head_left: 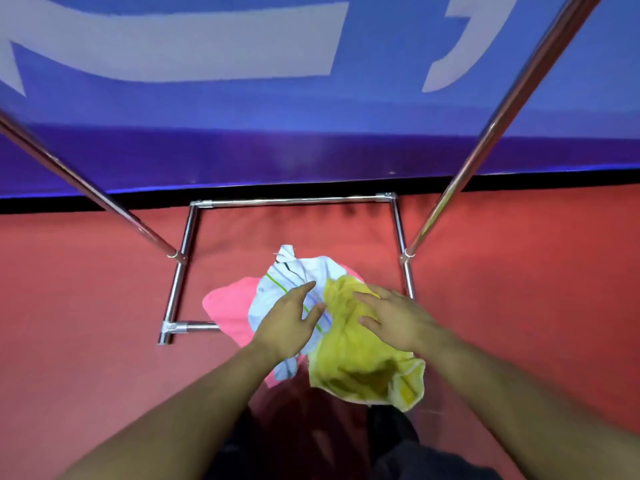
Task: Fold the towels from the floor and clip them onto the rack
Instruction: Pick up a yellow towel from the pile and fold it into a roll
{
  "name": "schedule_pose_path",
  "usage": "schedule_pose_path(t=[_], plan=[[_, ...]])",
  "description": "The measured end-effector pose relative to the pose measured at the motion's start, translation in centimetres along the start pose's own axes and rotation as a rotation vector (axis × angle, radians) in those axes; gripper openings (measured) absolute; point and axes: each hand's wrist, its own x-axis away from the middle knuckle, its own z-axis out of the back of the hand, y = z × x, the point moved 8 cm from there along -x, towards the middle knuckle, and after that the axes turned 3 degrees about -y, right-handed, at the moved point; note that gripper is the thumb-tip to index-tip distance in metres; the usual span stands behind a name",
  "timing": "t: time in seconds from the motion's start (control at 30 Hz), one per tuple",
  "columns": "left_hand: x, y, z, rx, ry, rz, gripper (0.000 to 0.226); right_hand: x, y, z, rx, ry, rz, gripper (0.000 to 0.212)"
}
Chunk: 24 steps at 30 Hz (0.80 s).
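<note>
Three crumpled towels lie in a heap on the red floor inside the rack's base. A white striped towel [294,282] is in the middle, a yellow towel [360,358] lies to its right and nearer me, and a pink towel [232,303] shows underneath at the left. My left hand [287,323] reaches over the white towel with its fingers spread and straight. Over the yellow towel my right hand [394,317] is stretched out the same way, fingers straight. Neither hand grips any cloth. The rack [294,201] is a chrome tube frame.
Two slanted chrome poles [498,123] rise from the rack's base on the left and right. A blue wall banner [311,140] with pale lettering stands right behind the rack. My dark trouser legs show at the bottom edge.
</note>
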Motion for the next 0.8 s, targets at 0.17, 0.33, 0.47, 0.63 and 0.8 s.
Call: schedule_pose_path(t=[0.17,0.33,0.47,0.63,0.8], plan=[[-2.0,-5.4,-7.9,0.111,-0.150,0.206,0.049,-2.0,3.6,-9.3,-0.076,-0.219,-0.098,0.058],[-3.7,-7.8,-12.9,0.108,-0.143,0.370,0.048,-3.0,5.3,-13.4,-0.204,-0.259,-0.144,0.053],[-4.2,-8.2,-13.5,0.104,-0.035,0.481,0.039,-3.3,6.2,-13.7,-0.264,-0.138,-0.181,0.045],[-4.8,-7.5,-14.7,0.328,-0.116,0.466,0.034,-2.2,7.1,-10.9,-0.350,0.056,-0.221,0.025],[-4.1,-3.0,-11.0,0.734,-0.120,0.412,0.026,-1.0,7.7,-7.0,-0.630,0.228,-0.293,0.025]])
